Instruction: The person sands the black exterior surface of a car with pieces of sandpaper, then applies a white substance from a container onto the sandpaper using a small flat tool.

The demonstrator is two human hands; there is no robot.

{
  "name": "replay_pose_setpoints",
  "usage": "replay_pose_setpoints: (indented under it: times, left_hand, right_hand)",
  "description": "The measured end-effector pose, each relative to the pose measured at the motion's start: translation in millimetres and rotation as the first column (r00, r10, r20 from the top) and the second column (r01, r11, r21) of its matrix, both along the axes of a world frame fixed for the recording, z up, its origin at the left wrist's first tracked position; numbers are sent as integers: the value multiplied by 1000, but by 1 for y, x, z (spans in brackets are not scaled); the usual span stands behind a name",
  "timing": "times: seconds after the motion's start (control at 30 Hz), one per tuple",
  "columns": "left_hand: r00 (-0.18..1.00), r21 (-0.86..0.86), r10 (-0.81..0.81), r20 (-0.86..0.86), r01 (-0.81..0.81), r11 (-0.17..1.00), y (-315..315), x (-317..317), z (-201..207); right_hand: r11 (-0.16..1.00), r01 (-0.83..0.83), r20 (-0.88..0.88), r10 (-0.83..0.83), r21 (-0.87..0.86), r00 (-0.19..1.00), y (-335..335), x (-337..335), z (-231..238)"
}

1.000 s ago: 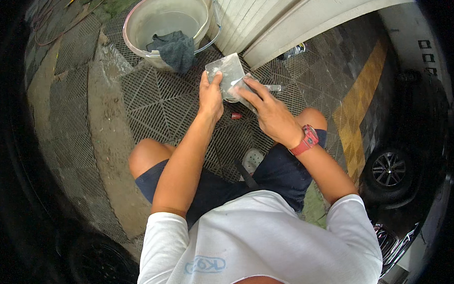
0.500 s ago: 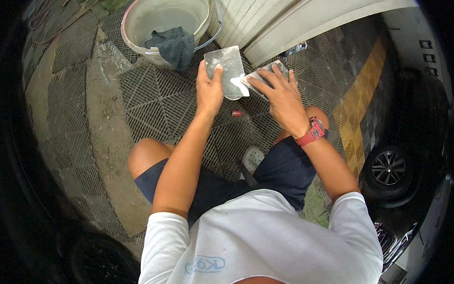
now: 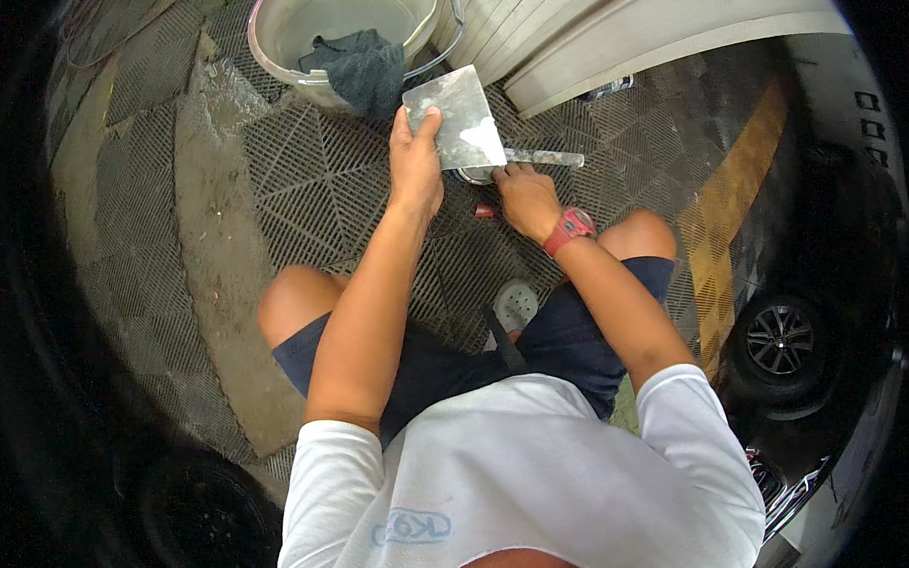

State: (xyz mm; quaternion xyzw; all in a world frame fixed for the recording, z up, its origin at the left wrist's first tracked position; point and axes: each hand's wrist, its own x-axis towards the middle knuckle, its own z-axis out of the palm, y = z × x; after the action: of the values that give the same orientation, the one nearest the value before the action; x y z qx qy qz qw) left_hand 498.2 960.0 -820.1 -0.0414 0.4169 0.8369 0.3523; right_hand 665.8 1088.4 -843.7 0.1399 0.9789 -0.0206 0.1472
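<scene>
Grey square plate point(image 3: 455, 120) pinched in left hand point(image 3: 416, 162); long mottled-grey strip point(image 3: 554, 158) crosswise just beyond nearer right hand point(image 3: 527, 200), whose grip I can't tell.

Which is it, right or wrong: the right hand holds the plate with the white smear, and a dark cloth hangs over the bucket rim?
Wrong hand: the head view shows the left hand holding the plate with the white smear. The dark cloth does hang over the bucket rim.

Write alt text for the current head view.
A person's left hand holds a flat grey plate with a white smear; the right hand is near its lower right corner. Beyond, a dark cloth hangs over a bucket rim.
</scene>
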Motion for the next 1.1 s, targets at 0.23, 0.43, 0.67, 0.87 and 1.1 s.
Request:
replay_pose_setpoints:
  times: [0.23, 0.43, 0.67, 0.87, 1.1]
  left_hand:
    - [999, -99, -16, 37, 19, 995, -3, 0, -11]
    - [998, -224, -38, 54, 49, 973, -6, -3, -16]
    - [994, -151, -52, 99, 66, 986, 4, 5, -21]
    - [993, -112, -117, -23, 114, 987, 3, 6, -13]
    - [838, -406, -276, -471, 72, 911, -1, 10, 14]
  right_hand:
    - [956, -238, 102, 223, 172, 969, 3, 20, -39]
    - [938, 176, -278, -262, -299, 924, 18, 20, 52]
    - [899, 0, -448, -219, -438, 867, -39, 1, 112]
    - [990, 60, -331, -101, -131, 938, 3, 26, 94]
    - [999, -28, -262, 19, -31, 965, -6, 7, 120]
